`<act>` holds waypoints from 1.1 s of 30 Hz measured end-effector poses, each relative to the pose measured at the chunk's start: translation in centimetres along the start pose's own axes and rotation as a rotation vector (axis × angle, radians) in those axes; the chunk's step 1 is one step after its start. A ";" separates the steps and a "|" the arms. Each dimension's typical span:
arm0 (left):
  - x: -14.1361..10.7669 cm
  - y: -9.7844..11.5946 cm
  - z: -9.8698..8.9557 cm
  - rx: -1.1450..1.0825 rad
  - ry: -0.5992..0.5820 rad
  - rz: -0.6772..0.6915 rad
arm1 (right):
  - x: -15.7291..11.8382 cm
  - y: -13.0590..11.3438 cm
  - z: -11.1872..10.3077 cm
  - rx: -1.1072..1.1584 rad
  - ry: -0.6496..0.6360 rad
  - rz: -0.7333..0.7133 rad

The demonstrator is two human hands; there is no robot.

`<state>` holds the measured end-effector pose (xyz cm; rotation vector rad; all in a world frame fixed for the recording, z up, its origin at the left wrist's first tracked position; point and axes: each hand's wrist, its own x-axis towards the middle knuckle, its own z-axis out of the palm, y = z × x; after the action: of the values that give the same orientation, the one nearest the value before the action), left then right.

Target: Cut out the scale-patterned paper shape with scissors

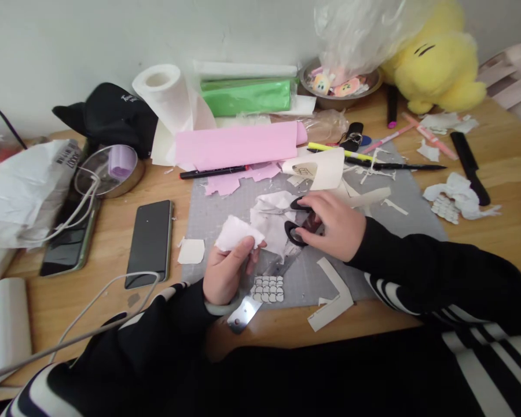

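Observation:
My left hand (228, 272) pinches a folded piece of white tissue (237, 231) between thumb and fingers, near the middle of the grey cutting mat (217, 208). To its right, my right hand (330, 223) has its fingers at the black handles of scissors (295, 233); the blades are hard to make out. Crumpled white tissue (271, 217) lies between and behind the hands. Just below them is a small sheet of drawn, rounded white shapes (268, 288), beside a shiny metal ruler (244, 314). An L-shaped paper offcut (334, 298) rests at the mat's front edge.
Two phones, one dark (150, 243), and a white cable (113, 281) lie left. Behind are a paper roll (162, 95), pink paper (238, 145), green packet (247, 97), pens and a metal bowl (341, 101). A comb (471, 168) and yellow plush (438, 63) are right.

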<state>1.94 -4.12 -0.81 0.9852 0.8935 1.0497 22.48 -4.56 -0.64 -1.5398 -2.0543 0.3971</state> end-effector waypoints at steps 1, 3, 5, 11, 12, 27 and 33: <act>0.0 -0.1 -0.1 0.013 -0.005 0.014 | -0.3 -0.4 0.3 -0.014 0.029 -0.077; 0.0 -0.1 -0.2 0.043 -0.018 0.025 | -1.1 -1.4 1.0 0.010 -0.026 -0.192; 0.1 -0.1 -0.2 0.057 -0.025 0.005 | -1.8 -2.7 1.7 0.021 -0.148 -0.257; 0.4 -0.1 0.0 0.092 -0.034 -0.007 | -2.5 -4.6 3.3 0.083 -0.323 -0.287; 0.4 -0.1 0.0 0.087 -0.042 -0.017 | -2.4 -4.5 3.3 0.155 -0.327 -0.289; 0.7 0.2 0.7 -0.084 -0.261 -0.284 | -1.1 -3.8 2.3 1.082 -0.331 0.573; 0.5 0.3 0.7 -0.079 -0.274 -0.305 | -0.7 -3.4 2.4 1.097 -0.378 0.599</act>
<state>2.63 -3.78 -0.41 0.8697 0.7416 0.6675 18.55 -6.04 -0.95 -1.3153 -1.0939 1.7812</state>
